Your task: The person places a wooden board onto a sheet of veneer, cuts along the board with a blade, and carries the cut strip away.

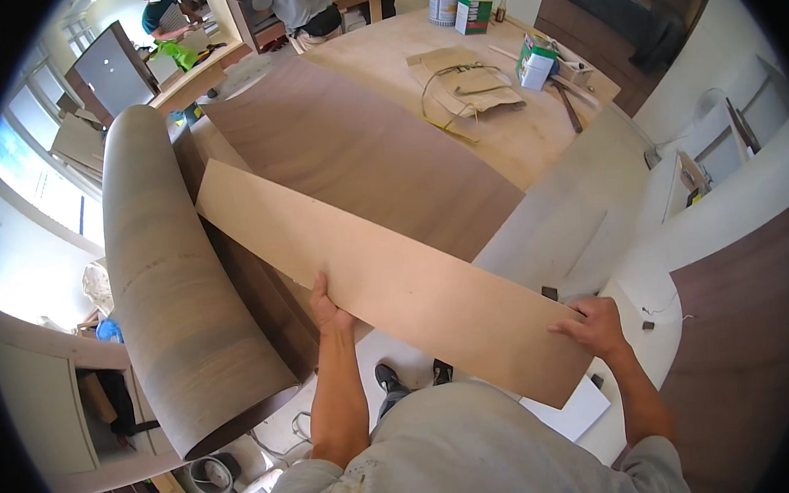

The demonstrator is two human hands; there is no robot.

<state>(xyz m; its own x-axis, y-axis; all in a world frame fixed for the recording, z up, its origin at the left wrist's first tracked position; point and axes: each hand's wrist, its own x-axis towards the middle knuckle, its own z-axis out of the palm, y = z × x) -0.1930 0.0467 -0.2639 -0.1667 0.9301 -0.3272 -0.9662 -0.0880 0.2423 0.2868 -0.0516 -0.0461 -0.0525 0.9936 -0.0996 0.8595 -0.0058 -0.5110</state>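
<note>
A long, pale wooden board (pixel 388 292) slants across the middle, from the upper left down to the lower right. My left hand (pixel 329 306) grips its near long edge, thumb up on the face and the other fingers hidden beneath. At the right end my right hand (pixel 594 326) holds the far corner, thumb on top, fingers curled under. Beneath and beyond the board spreads a sheet of brown veneer (pixel 361 149) on the workbench. Its left part curls into a big roll (pixel 180 278) beside the board's left end.
On the wooden workbench (pixel 365 54) lie brown paper (pixel 461 80), cans (pixel 443 8) and a hammer-like tool (pixel 569 107). Two people (pixel 299 8) work at benches farther back. Another brown sheet (pixel 743 334) stands at the right. A white sheet (pixel 572 412) lies low near my right arm.
</note>
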